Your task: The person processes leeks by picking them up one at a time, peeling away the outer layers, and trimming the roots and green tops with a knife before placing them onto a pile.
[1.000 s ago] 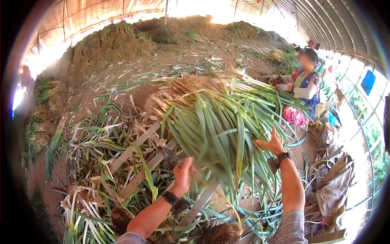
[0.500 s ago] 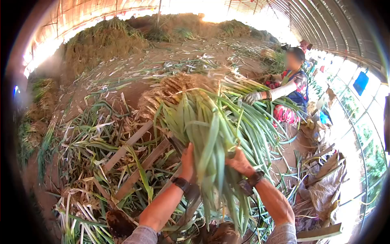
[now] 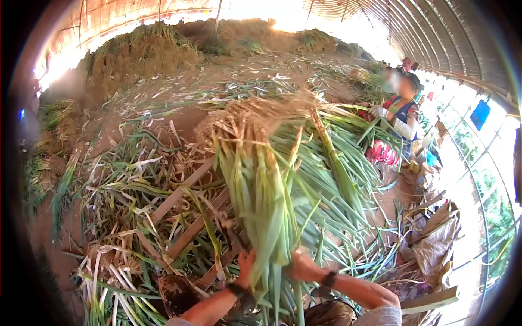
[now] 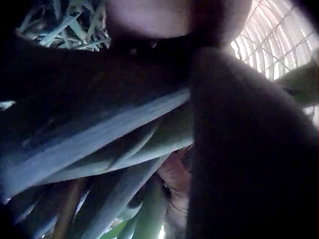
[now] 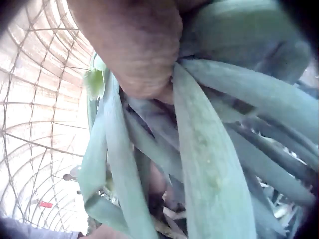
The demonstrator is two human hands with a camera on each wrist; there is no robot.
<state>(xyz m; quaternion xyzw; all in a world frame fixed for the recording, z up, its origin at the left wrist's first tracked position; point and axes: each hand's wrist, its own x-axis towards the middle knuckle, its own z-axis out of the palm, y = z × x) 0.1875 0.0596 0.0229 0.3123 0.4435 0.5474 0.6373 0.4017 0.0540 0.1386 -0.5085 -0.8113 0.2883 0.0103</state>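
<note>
A thick bunch of long green onions stretches toward me from the pile, brown roots at the far end and broad green leaves hanging at the near end. My left hand grips the leaves from the left side. From the right, my right hand grips the same leaves, a short way across from the left. In the right wrist view, leaves spread out around the thumb and fingers. The left wrist view is dark, with leaves crossing close in front of the palm. Most fingertips are hidden behind the bunch.
More green onions lie heaped on the right. Wooden bars slant at the left among loose leaves. Another person sits at the right by the heap. Crumpled sacking and a plank are at the lower right.
My hands were empty and apart over the heap, then took hold of the bunch. Now both have drawn it nearer to me. The other person reached toward the heap and drew back.
</note>
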